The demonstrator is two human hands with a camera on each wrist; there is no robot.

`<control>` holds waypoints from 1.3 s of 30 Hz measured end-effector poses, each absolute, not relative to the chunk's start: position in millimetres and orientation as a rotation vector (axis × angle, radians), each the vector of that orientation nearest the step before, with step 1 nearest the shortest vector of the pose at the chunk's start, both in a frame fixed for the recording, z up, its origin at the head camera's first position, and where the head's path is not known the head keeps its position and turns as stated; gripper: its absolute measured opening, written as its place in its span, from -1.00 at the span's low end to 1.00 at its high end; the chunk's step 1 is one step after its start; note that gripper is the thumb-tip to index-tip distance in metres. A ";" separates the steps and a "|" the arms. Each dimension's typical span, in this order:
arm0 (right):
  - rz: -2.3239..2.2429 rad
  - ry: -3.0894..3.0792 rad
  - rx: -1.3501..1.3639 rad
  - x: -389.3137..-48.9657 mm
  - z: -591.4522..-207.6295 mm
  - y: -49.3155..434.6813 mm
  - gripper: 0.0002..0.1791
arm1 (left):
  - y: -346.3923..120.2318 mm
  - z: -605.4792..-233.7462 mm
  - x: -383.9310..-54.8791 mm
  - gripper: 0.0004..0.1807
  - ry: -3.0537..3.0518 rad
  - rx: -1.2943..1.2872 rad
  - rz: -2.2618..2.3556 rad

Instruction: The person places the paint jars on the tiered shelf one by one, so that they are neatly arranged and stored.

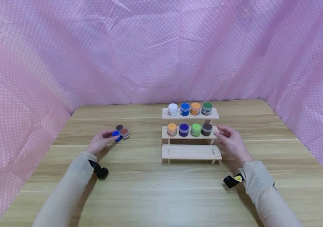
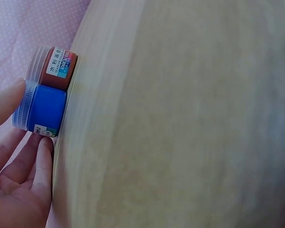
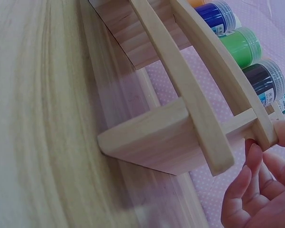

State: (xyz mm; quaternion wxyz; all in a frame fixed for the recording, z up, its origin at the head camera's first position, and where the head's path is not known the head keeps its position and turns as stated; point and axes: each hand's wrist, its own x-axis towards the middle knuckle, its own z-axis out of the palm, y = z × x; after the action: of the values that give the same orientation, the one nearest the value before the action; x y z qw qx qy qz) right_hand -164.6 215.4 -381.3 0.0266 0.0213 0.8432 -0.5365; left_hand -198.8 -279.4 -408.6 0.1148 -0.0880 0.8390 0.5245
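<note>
At the left of the table, my left hand point(image 1: 100, 142) pinches a blue paint jar point(image 1: 117, 136) between thumb and fingers. In the left wrist view the thumb lies at the clear lid of the blue jar point(image 2: 47, 110), fingers along its other side. A reddish-brown jar point(image 1: 125, 133) and a dark brown jar point(image 1: 119, 127) stand right beside it. My right hand point(image 1: 231, 141) holds the right end of the middle tier of a wooden stepped rack point(image 1: 191, 152). The right wrist view shows thumb and fingertips around that board end point(image 3: 266, 135).
The rack's top tier bears a white jar point(image 1: 173, 109), a blue one point(image 1: 185, 109), an orange one point(image 1: 195, 108) and a dark green one point(image 1: 206, 108). On its middle tier stand orange, purple, light green and dark brown jars point(image 1: 206, 129). Pink dotted cloth point(image 1: 161, 56) hangs behind the table.
</note>
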 end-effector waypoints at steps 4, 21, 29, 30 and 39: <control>-1.647 2.613 0.065 -164.3 -382.2 217.1 -0.38 | -279.9 -409.2 -196.8 -0.29 2.502 -0.191 1.511; -1.652 2.592 0.083 -162.4 -382.2 217.2 -0.38 | -284.8 -413.8 -192.5 -0.31 2.534 -0.171 1.584; -1.681 2.570 0.088 -162.3 -382.7 218.7 -0.38 | -289.5 -409.8 -188.5 -0.24 2.389 -0.227 1.784; -1.678 2.569 0.090 -162.4 -382.9 218.8 -0.37 | -289.8 -409.2 -188.4 -0.23 2.356 -0.228 1.817; -1.657 2.604 0.058 -162.4 -383.7 218.3 -0.38 | -290.8 -402.2 -184.4 -0.20 2.325 -0.241 1.828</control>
State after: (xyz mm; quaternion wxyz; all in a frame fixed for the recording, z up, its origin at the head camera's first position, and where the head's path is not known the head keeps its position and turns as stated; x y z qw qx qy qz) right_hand -162.4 218.3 -383.7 0.0270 0.0188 0.8432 -0.5366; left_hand -184.4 -290.8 -402.2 0.0871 -0.0808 0.7806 0.6136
